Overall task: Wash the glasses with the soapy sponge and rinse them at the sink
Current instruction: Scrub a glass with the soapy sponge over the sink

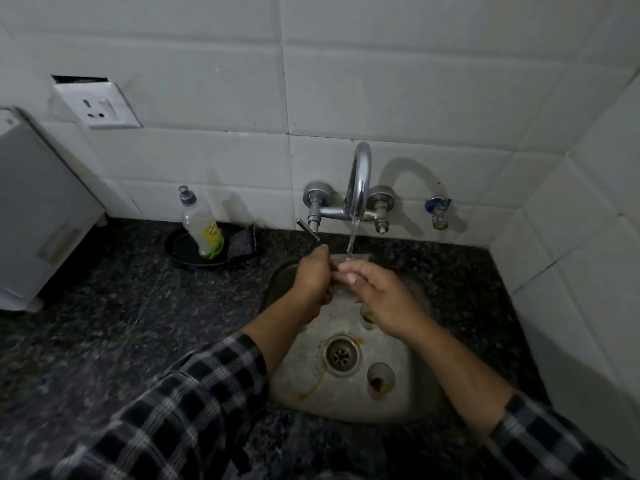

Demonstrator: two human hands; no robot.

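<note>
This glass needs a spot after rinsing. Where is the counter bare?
Broad bare counter left of the sink, bordered by the white appliance and black dish. Narrow strip along the right wall. Crowded: basin, with two glasses beside the drain.

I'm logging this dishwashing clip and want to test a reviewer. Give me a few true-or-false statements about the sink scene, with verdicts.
1. Water runs from the tap. True.
2. The left hand and right hand hold a glass under the stream. True.
3. The sink holds no other glass. False: a second glass with brown residue stands right of the drain.
4. The soap bottle lies in the sink. False: it stands on a black dish on the counter, left of the tap.
</note>
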